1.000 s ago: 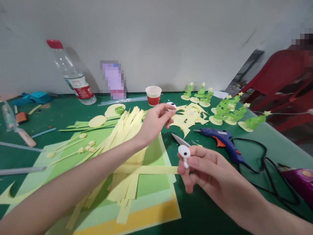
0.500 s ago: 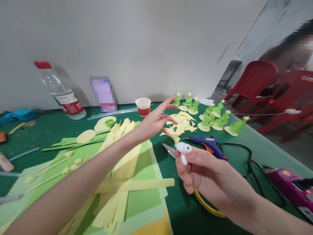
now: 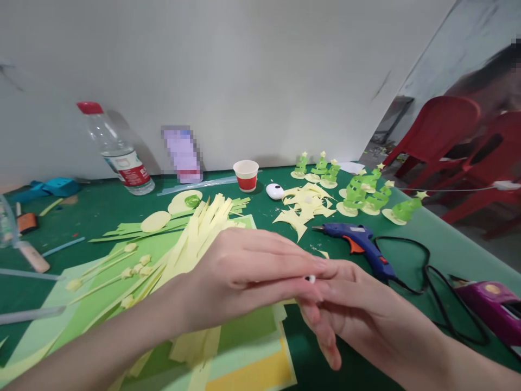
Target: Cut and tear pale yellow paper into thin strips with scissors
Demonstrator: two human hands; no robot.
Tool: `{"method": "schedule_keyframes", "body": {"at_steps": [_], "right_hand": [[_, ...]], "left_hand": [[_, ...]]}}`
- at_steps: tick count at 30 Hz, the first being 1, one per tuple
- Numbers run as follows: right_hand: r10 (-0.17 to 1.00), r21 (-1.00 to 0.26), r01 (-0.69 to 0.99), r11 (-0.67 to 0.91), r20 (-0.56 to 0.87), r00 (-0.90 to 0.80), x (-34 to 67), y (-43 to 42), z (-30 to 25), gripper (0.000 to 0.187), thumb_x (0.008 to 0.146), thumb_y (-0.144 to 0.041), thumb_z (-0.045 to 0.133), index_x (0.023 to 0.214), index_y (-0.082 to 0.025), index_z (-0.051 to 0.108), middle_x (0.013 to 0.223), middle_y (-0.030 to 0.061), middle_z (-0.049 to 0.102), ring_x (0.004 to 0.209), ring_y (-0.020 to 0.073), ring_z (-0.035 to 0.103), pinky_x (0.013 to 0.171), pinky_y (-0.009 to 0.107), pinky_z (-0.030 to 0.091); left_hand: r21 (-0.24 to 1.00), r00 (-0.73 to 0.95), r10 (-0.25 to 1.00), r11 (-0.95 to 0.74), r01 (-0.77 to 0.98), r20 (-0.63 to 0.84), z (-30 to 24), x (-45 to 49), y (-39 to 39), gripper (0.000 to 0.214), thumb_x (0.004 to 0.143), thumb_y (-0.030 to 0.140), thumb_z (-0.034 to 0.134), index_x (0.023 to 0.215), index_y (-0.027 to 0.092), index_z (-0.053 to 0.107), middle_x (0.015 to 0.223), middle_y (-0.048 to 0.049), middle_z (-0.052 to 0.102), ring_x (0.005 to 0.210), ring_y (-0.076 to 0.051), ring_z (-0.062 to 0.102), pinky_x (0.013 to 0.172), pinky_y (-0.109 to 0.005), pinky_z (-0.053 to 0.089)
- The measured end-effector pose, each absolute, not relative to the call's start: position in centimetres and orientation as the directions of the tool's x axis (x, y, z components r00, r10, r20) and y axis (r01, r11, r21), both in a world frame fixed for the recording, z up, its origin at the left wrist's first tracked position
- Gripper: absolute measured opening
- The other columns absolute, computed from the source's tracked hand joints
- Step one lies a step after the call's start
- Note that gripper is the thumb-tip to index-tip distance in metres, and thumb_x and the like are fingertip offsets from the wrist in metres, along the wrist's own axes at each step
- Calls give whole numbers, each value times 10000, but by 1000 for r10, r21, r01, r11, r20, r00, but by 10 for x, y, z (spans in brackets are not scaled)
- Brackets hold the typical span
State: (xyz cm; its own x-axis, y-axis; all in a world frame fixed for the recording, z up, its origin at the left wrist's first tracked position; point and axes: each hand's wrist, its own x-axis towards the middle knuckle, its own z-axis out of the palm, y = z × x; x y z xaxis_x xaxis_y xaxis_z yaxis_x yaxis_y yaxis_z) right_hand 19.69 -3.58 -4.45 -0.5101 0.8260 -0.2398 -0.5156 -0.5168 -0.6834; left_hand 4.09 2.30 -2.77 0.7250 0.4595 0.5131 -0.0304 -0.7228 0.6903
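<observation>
My left hand (image 3: 244,271) reaches to the right with its fingers pressed together, and their tips meet my right hand (image 3: 350,309) above the green table (image 3: 101,209). A small white earbud (image 3: 311,279) shows only as a tip, pinched where the two hands touch. The lower fingers of my right hand hang loosely downward. A white oval earbud case (image 3: 275,191) lies on the table near a red paper cup (image 3: 246,175). Yellow paper strips (image 3: 203,228) lie under my left forearm.
A blue glue gun (image 3: 358,241) with a black cord lies right of my hands, and a purple device (image 3: 492,304) lies beyond it. Green paper trees (image 3: 366,193), yellow star scraps (image 3: 303,206) and a water bottle (image 3: 118,149) stand farther back. Red chairs (image 3: 439,130) and a person are off to the right.
My left hand set a white case down by the red cup, then drew back to my right hand. The earbud in my right hand is now mostly covered by both hands' fingers.
</observation>
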Motion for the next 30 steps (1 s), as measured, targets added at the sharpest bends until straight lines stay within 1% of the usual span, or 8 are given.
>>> {"method": "schedule_keyframes", "body": {"at_steps": [5, 8, 11, 16, 22, 26, 28, 30], "right_hand": [[790, -675, -499, -543, -211, -575, 197, -38, -43, 127, 755, -236, 593, 756, -135, 672, 575, -10, 540, 442, 46, 534, 444, 130, 492], [792, -675, -507, -536, -194, -579, 198, -39, -43, 136, 777, -226, 568, 789, -144, 676, 583, -8, 540, 457, 47, 534, 458, 135, 500], [789, -676, -510, -532, -178, -587, 197, -39, -42, 140, 783, -209, 561, 766, -136, 679, 571, -7, 534, 454, 42, 519, 458, 132, 499], [794, -682, -519, -514, -151, -588, 195, -38, -43, 119, 764, -186, 587, 735, -134, 690, 583, 0, 557, 493, 48, 555, 496, 127, 504], [801, -688, -530, -496, -126, -585, 195, -41, -48, 118, 772, -196, 582, 778, -132, 681, 622, -3, 571, 514, 49, 572, 490, 127, 508], [861, -759, -496, -422, -163, -482, 193, -39, -47, 115, 759, -183, 601, 690, -134, 679, 605, -1, 609, 484, 44, 576, 502, 117, 506], [914, -822, -452, -347, -187, -361, 193, -36, -47, 62, 734, -168, 629, 714, -146, 684, 613, 7, 641, 495, 56, 591, 501, 118, 507], [959, -877, -403, -261, -186, -216, 192, -34, -47, 43, 688, -164, 671, 729, -159, 687, 617, 13, 663, 514, 79, 610, 482, 127, 513]], "left_hand": [[897, 565, 721, -434, -82, 401, -30, 37, 15, 304, 782, 94, 550, 912, 341, 673, 867, 63, 709, 686, -130, 673, 581, -185, 551], [921, 437, 816, -378, -89, 377, -30, 39, 10, 362, 804, 51, 485, 971, 333, 639, 1023, 85, 659, 876, -115, 638, 690, -171, 539], [889, 478, 780, -457, -8, 405, -27, 40, 5, 318, 818, 84, 473, 970, 304, 643, 1073, 78, 636, 1031, -119, 558, 865, -195, 465], [858, 668, 643, -514, 13, 375, -28, 40, -2, 274, 744, 196, 621, 1010, 259, 643, 1000, 30, 674, 987, -155, 585, 941, -240, 402], [949, 676, 683, -303, -85, 279, -39, 44, -7, 272, 863, 214, 429, 1030, 251, 640, 863, -7, 712, 970, -179, 599, 992, -334, 353], [961, 526, 840, 20, -274, 133, -45, 49, 0, 284, 881, 216, 366, 1036, 255, 601, 1046, -30, 651, 929, -202, 619, 835, -357, 490], [942, 426, 895, 18, -335, 134, -47, 49, 4, 267, 878, 192, 353, 1078, 257, 519, 1153, -39, 570, 880, -175, 630, 706, -293, 535], [959, 379, 901, -113, -261, 209, -50, 46, 6, 198, 877, 213, 362, 1043, 240, 467, 1002, -31, 598, 750, -132, 628, 607, -235, 523]]}}
